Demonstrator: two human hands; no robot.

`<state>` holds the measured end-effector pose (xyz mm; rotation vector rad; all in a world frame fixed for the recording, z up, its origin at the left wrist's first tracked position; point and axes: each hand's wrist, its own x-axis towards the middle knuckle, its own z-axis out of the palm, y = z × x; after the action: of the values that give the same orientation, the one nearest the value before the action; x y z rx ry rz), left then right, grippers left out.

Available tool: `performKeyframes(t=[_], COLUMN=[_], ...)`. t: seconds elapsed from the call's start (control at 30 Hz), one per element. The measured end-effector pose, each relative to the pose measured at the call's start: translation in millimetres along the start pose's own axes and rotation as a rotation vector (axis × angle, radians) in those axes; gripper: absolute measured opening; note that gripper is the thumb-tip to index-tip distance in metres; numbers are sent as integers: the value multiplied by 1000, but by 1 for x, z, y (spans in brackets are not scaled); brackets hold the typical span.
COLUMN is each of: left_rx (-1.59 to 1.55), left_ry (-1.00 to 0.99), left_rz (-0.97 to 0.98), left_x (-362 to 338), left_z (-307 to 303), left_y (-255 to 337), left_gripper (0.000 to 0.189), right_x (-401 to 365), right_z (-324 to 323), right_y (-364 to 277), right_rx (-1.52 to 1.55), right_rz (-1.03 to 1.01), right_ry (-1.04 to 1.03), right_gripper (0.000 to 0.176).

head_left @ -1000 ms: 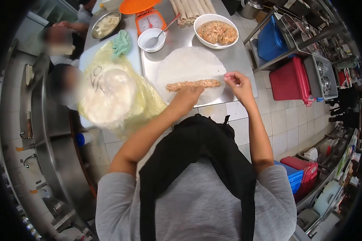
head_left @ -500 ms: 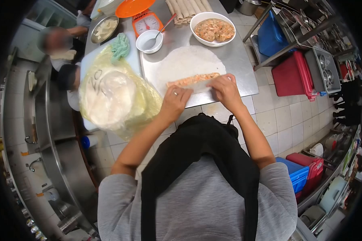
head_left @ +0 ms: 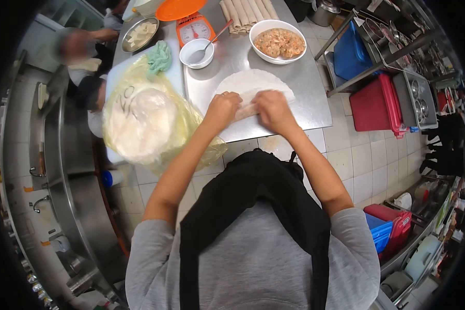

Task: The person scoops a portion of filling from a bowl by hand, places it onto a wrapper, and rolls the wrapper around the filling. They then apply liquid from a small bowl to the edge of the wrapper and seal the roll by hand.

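Note:
A thin round white wrapper (head_left: 261, 78) lies on the steel table, its near edge folded over a strip of filling that is now covered. My left hand (head_left: 224, 107) has its fingers curled on the left end of the fold. On the right part of the fold, my right hand (head_left: 275, 109) presses with bent fingers, slightly blurred. Beyond the wrapper stands a white bowl of orange-flecked filling (head_left: 278, 42). Several pale rolls (head_left: 247, 13) lie at the table's far side. A small white bowl (head_left: 196, 53) holds a spoon.
A yellowish plastic bag of round wrappers (head_left: 144, 124) rests over a white board at the left. Behind are a green cloth (head_left: 159, 58), an orange scale (head_left: 194, 30) and a metal bowl of pale pieces (head_left: 140, 35). A person (head_left: 90, 95) is at the far left.
Both hands have moved away from my body, and my right hand has shifted left, closer to the other. The wrapper's near edge now covers the filling, which showed before.

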<state>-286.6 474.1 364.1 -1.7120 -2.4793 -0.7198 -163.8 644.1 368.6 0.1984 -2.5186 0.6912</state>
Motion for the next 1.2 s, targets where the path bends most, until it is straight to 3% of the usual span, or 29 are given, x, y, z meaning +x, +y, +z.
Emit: performKeyframes(t=[0.07, 0.17, 0.27, 0.57, 0.9, 1.0, 1.07, 1.2], left_rx=[-285, -351, -379, -351, -360, -479, -485, -439], left_ry=[53, -21, -111, -281, -199, -200, -277, -218], left_rz=[-81, -142, -149, -112, -41, -219, -217, -135], left_x=[6, 13, 11, 3, -2, -13, -16, -23], left_z=[1, -5, -11, -6, -9, -11, -12, -12], left_y=[-11, -15, -11, -19, -21, -25, -26, -22], left_gripper=[13, 17, 21, 19, 22, 19, 19, 17], right_x=[-2, 9, 6, -3, 5, 8, 9, 7], right_z=[21, 29, 17, 15, 15, 23, 30, 28], right_y=[-10, -9, -18, -28, -33, -42, -41, -44], right_rx=[-4, -76, -137, -167, -200, -85, -52, -78], right_rz=[-47, 15, 81, 105, 92, 52, 92, 111], right_ry=[-29, -111, -254, -301, -284, -306, -386, -431], right_gripper=[15, 23, 29, 43, 46, 46, 46, 47])
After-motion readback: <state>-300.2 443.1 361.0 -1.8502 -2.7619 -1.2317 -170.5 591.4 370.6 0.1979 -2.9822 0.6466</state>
